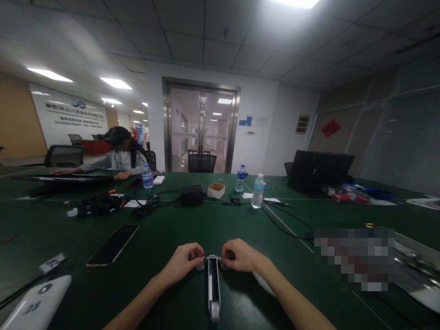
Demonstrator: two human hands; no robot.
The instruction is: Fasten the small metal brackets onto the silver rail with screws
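Observation:
A long, narrow device (213,288) with a pale frame and a dark middle lies on the green table, pointing away from me. Small metal-looking parts stick out from both sides of its far end. My left hand (185,260) pinches at the left side part, thumb and forefinger together. On the opposite side, my right hand (240,256) has its fingers curled and closed around the matching part. My fingertips cover most of these small parts, so their exact kind is hidden. A dark-screened smartphone (113,245) lies to the left of my left hand.
Across the green table (192,224) stand two water bottles (257,191), a small open box (216,190) and a black adapter (191,195) with cables. A white device marked 28 (37,305) is at lower left. Another person (125,153) sits at far left.

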